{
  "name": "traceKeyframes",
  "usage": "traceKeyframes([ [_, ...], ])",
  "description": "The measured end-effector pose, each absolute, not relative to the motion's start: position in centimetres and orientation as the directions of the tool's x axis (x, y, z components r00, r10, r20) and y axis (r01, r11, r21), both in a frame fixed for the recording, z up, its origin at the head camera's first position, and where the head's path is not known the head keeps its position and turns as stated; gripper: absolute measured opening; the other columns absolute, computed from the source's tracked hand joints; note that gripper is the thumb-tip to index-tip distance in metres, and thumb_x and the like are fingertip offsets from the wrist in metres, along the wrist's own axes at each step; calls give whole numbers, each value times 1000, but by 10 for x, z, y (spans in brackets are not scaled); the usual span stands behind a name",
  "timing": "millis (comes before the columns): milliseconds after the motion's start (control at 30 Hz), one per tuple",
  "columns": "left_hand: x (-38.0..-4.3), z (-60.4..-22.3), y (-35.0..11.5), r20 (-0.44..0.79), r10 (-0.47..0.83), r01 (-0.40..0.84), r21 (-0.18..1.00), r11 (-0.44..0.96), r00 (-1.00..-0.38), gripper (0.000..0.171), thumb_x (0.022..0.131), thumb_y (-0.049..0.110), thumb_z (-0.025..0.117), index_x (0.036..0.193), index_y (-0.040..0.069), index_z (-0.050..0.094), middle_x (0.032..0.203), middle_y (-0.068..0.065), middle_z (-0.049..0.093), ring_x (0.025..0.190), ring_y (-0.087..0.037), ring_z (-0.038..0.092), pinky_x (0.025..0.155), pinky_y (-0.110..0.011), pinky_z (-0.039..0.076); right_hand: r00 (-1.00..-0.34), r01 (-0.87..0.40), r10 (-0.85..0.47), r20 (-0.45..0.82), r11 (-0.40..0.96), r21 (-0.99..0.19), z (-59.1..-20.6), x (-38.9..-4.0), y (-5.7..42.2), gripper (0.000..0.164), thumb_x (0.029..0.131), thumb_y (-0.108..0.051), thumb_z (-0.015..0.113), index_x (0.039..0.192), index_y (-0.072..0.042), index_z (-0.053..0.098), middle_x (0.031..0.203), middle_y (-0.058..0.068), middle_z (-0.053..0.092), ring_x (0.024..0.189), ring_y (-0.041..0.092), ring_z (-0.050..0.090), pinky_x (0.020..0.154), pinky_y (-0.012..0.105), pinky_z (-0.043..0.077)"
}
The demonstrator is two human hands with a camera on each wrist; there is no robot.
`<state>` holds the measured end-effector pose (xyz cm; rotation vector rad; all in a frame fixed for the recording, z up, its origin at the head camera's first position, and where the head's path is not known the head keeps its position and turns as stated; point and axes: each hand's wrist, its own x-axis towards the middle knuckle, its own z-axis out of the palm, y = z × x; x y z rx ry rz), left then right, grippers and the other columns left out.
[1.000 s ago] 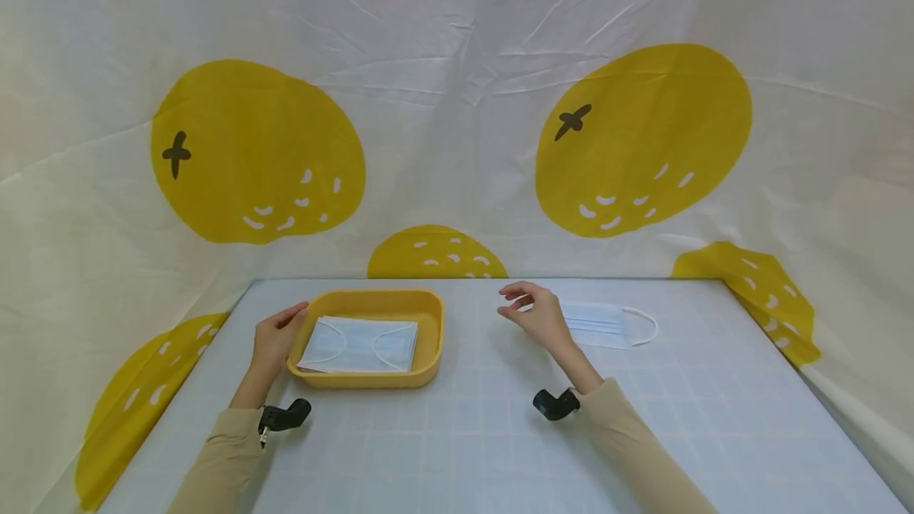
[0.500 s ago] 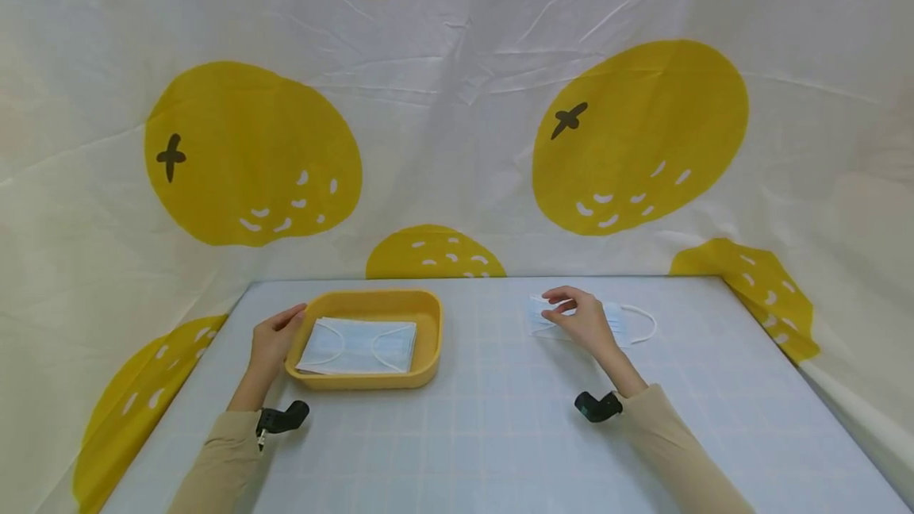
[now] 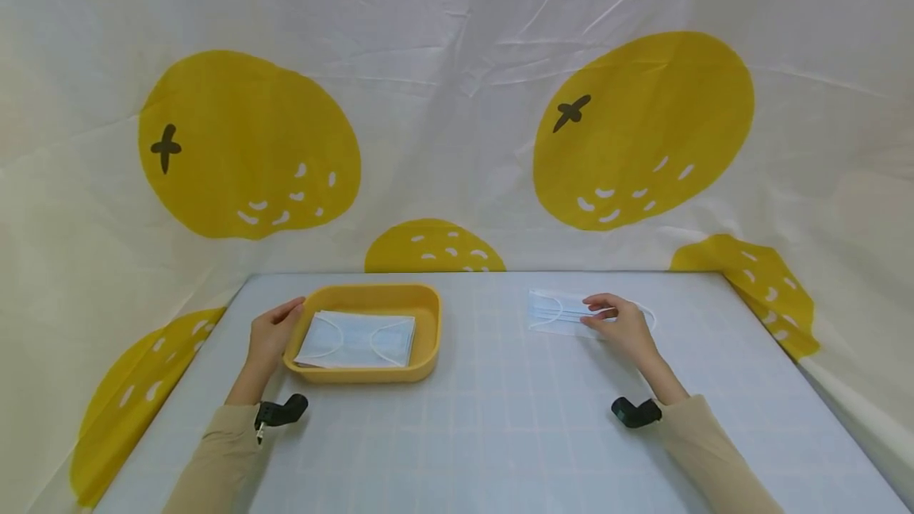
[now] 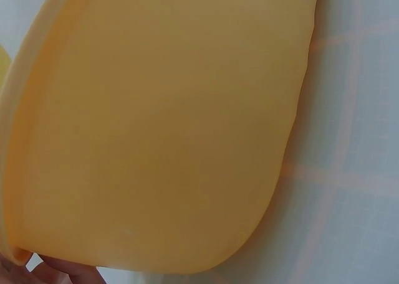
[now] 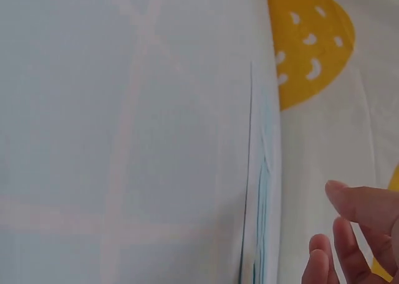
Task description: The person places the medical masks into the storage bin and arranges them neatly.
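At the left, my left hand (image 3: 271, 333) holds the rim of a yellow tray (image 3: 360, 376). The left wrist view shows the tray's outer wall (image 4: 174, 128) with fingers (image 4: 68, 269) tucked at the rim's lower corner. Inside the tray lies a stack of light blue face masks (image 3: 357, 341), white ear loops on top. One more face mask (image 3: 553, 311) lies flat on the table to the right. My right hand (image 3: 623, 327) hovers over this mask's right part, partly covering it, fingers loosely bent and thumb apart from them, nothing between. The right wrist view shows the mask (image 5: 263, 203) edge-on.
A pale checked cloth covers the table (image 3: 457, 435). Behind it hangs a white curtain (image 3: 443, 141) with large yellow fruit prints, also draping both sides. A black camera (image 3: 635, 412) sits on the right wrist, another camera (image 3: 282, 411) on the left.
My right hand has moved rightward from the gap beside the tray to over the single mask, uncovering that mask's left end. The left hand stays at the tray rim.
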<state>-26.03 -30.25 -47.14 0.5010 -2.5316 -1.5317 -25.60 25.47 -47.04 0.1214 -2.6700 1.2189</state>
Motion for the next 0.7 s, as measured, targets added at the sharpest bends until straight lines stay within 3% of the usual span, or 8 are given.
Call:
traceKeyframes([
  [100, -261, -471, -303, -58, -355, -213, 883, 417, -933, 48, 101, 36, 44, 138, 7, 52, 144, -14, 50, 131, -25, 47, 105, -29, 44, -984, -102, 41, 176, 677, -729, -471, -259, 267, 35, 87, -14, 71, 118, -1, 63, 112, 24, 66, 95, 34, 64, 73, 19, 53],
  [300, -262, -474, -302, -68, -352, -216, 890, 401, -933, 49, 102, 37, 43, 140, 6, 50, 145, -15, 49, 132, -27, 46, 109, -39, 40, -992, -16, 81, 102, 701, -713, -471, -265, 287, 40, 90, -18, 68, 125, -1, 59, 118, 25, 63, 101, 36, 61, 87, 44, 55],
  [533, -263, -473, -302, -71, -355, -216, 897, 386, -932, 49, 102, 36, 43, 140, 6, 50, 145, -14, 49, 133, -26, 45, 109, -37, 40, -995, 35, 94, 46, 715, -698, -478, -276, 303, 45, 89, -20, 69, 127, -1, 57, 120, 26, 61, 106, 40, 58, 82, 41, 57],
  [700, -263, -473, -301, -69, -358, -215, 897, 385, -931, 49, 102, 36, 43, 139, 6, 50, 144, -14, 49, 133, -26, 45, 110, -38, 39, -995, 50, 98, 31, 723, -689, -485, -282, 311, 47, 88, -21, 69, 128, 0, 55, 124, 27, 58, 110, 42, 56, 87, 46, 55],
])
